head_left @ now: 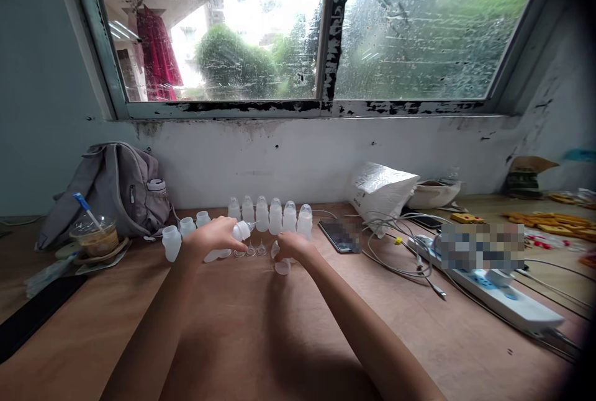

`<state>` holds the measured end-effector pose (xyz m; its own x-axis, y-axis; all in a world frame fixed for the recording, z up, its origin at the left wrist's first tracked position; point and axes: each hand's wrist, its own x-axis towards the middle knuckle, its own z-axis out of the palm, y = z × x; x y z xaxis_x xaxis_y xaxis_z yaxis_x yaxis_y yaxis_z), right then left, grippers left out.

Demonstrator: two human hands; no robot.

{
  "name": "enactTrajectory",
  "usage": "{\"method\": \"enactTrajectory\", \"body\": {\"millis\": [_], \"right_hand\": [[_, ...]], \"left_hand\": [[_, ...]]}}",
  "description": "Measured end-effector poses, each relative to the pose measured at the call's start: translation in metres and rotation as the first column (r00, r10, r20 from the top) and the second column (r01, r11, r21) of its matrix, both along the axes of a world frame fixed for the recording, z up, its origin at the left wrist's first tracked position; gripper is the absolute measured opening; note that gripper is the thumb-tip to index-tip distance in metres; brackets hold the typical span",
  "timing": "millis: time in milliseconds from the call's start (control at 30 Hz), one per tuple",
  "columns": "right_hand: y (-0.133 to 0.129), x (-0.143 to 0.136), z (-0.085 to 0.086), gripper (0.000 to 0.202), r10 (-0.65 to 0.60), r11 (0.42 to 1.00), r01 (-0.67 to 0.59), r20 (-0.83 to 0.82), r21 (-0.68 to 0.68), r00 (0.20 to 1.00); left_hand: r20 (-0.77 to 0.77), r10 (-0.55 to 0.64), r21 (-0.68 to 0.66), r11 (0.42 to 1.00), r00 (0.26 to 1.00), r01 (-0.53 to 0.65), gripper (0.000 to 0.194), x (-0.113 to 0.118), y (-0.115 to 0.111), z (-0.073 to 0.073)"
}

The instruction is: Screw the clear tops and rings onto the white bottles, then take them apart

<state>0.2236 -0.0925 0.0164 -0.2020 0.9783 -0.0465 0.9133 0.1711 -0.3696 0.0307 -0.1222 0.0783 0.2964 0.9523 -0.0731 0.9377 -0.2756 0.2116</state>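
Note:
My left hand (215,236) is closed around a white feeding bottle (241,231), tilted with its teat pointing right. My right hand (292,246) is bent downward, its fingers closed on a clear cap (274,251) that they partly hide. Just below it, another clear cap (282,266) rests on the table. Between my hands stand several clear teats (251,248). Behind them is a row of capped feeding bottles (262,213). To the left, open translucent bottles (172,243) stand upright, and small whitish pieces (213,255) lie under my left hand.
A grey backpack (114,180) and an iced drink cup (95,234) are at the left. On the right lie a phone (339,236), tangled cables (395,264), a white packet (382,193) and a power strip (526,305). The wall and window rise behind the table.

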Motion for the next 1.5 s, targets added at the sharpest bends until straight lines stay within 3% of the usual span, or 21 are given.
{"method": "enactTrajectory", "body": {"millis": [133,233,333,467,567,667,767,833,933,1000,1133,1300,1400,1500], "right_hand": [[-0.008,0.005,0.019,0.033,0.084,0.996,-0.087,-0.197,-0.007,0.977],[-0.016,-0.001,0.027,0.049,0.166,0.983,-0.182,-0.535,0.023,0.828],[-0.016,-0.014,0.025,0.049,0.122,0.985,-0.012,-0.646,0.173,0.754],[-0.011,-0.022,0.016,0.039,0.087,0.867,0.261,-0.645,0.424,0.759],[-0.010,-0.021,0.014,0.034,0.124,0.839,0.270,-0.649,0.472,0.750],[-0.012,-0.018,0.016,0.032,0.169,0.837,0.245,-0.657,0.490,0.735],[-0.015,-0.018,0.020,0.031,0.204,0.841,0.224,-0.672,0.493,0.712],[-0.017,-0.018,0.022,0.031,0.250,0.854,0.180,-0.688,0.488,0.681],[-0.020,-0.016,0.028,0.029,0.353,0.889,0.026,-0.720,0.458,0.597],[-0.021,-0.011,0.033,0.026,0.401,0.906,-0.105,-0.753,0.410,0.522],[-0.020,0.001,0.041,0.037,0.414,0.907,-0.268,-0.808,0.325,0.419],[-0.017,0.013,0.045,0.030,0.435,0.890,-0.339,-0.789,0.304,0.434],[-0.017,0.017,0.047,0.028,0.429,0.893,-0.339,-0.788,0.296,0.442],[-0.013,0.019,0.046,0.030,0.388,0.919,-0.244,-0.813,0.308,0.433]], "left_hand": [[0.049,-0.050,0.078,0.996,0.998,0.046,0.037,0.007,-0.003,0.001],[0.097,-0.068,0.163,0.985,0.993,0.052,0.032,0.017,-0.002,-0.004],[0.138,-0.083,0.316,0.948,0.987,0.036,0.027,0.034,0.000,-0.013],[0.247,-0.158,0.363,0.930,0.956,0.060,0.024,0.052,0.004,-0.025],[0.369,-0.264,0.355,0.926,0.891,0.127,0.019,0.055,0.005,-0.029],[0.442,-0.298,0.354,0.924,0.846,0.140,0.014,0.054,0.006,-0.029],[0.541,-0.289,0.299,0.944,0.790,0.140,0.013,0.052,0.006,-0.030],[0.688,-0.251,0.151,0.967,0.681,0.205,0.012,0.050,0.005,-0.029],[0.855,-0.152,-0.065,0.917,0.495,0.394,0.012,0.046,0.000,-0.026],[0.892,-0.119,-0.107,0.882,0.437,0.458,0.012,0.042,-0.003,-0.024],[0.926,-0.023,-0.174,0.860,0.377,0.480,0.013,0.037,-0.005,-0.024],[0.941,0.006,-0.197,0.821,0.338,0.535,0.018,0.042,0.003,-0.029],[0.954,0.020,-0.191,0.807,0.298,0.558,0.027,0.045,0.003,-0.030],[0.948,0.032,-0.207,0.817,0.315,0.538,0.035,0.044,0.000,-0.028]]}}
